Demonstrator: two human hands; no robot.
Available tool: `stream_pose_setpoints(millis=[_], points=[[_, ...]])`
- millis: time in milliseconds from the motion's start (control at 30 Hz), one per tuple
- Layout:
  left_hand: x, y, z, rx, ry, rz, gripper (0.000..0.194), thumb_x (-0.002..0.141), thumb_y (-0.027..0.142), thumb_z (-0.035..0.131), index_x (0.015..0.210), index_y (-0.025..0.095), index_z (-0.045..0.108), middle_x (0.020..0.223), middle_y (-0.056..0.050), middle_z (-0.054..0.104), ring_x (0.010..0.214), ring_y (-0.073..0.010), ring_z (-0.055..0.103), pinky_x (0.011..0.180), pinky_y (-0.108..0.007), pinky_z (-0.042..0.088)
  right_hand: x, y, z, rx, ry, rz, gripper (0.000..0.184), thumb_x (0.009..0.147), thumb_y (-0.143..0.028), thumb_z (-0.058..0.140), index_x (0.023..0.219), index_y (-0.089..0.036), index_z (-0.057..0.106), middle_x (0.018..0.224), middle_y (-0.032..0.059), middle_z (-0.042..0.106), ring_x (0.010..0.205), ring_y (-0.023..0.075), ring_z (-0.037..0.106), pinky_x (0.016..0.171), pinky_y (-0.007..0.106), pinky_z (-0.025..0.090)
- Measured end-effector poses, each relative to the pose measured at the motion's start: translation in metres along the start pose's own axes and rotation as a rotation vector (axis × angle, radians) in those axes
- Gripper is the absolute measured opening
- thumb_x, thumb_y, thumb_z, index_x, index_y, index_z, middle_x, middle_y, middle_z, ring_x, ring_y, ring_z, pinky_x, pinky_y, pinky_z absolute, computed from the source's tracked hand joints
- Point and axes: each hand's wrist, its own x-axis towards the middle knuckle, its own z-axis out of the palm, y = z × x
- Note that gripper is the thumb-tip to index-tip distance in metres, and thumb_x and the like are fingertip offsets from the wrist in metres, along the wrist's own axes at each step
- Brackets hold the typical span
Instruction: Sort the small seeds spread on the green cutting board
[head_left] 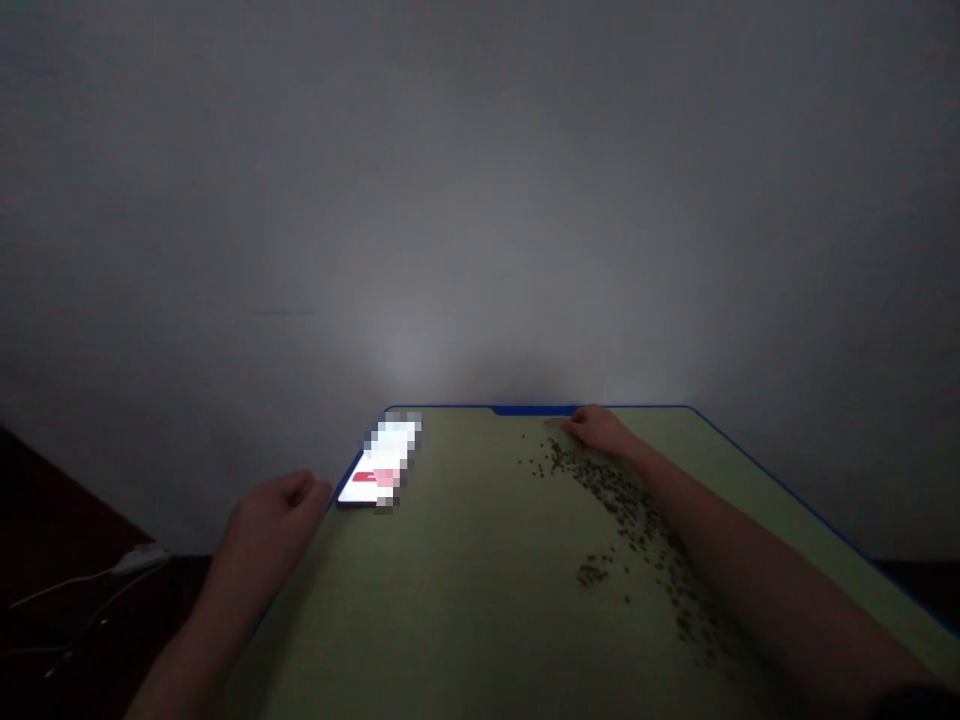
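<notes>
My left hand (274,515) is curled closed at the table's left edge, just left of a phone with a lit screen (381,462); nothing shows in its fingers. At the far side of the table, my right hand (600,430) is closed in a pinch. A faint pale, thin patch (553,424) shows at its fingertips, too dim to name. Many small dark bits, like seeds or beans (611,495), run in a band from those fingertips toward me, alongside my right forearm. A smaller cluster of the bits (592,570) lies to the left of the band.
The pale green tabletop (450,600) has a blue rim and stands against a grey wall (480,200). On the lower left, a white power strip (141,557) with cables sits beyond the table. The room is dim.
</notes>
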Motion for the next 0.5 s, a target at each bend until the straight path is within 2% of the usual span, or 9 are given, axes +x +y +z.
stream_pose_setpoints(millis=[200, 500], points=[[-0.001, 0.001, 0.000, 0.081, 0.015, 0.024, 0.030, 0.069, 0.044, 0.035, 0.049, 0.022, 0.032, 0.047, 0.003, 0.034, 0.053, -0.0171, 0.043, 0.050, -0.024, 0.028, 0.014, -0.029, 0.005, 0.001, -0.038, -0.134, 0.030, 0.091, -0.033, 0.055, 0.117, -0.017, 0.057, 0.118, 0.0080, 0.059, 0.097, 0.0210, 0.060, 0.081, 0.042, 0.051], [-0.004, 0.001, 0.001, 0.089, 0.010, 0.032, 0.031, 0.072, 0.043, 0.035, 0.050, 0.021, 0.032, 0.048, 0.004, 0.033, 0.051, -0.0140, 0.039, 0.048, -0.023, 0.026, 0.014, -0.071, 0.012, 0.021, -0.206, -0.389, 0.028, 0.091, -0.034, 0.055, 0.114, -0.017, 0.058, 0.113, 0.0069, 0.061, 0.092, 0.0197, 0.062, 0.078, 0.040, 0.052]])
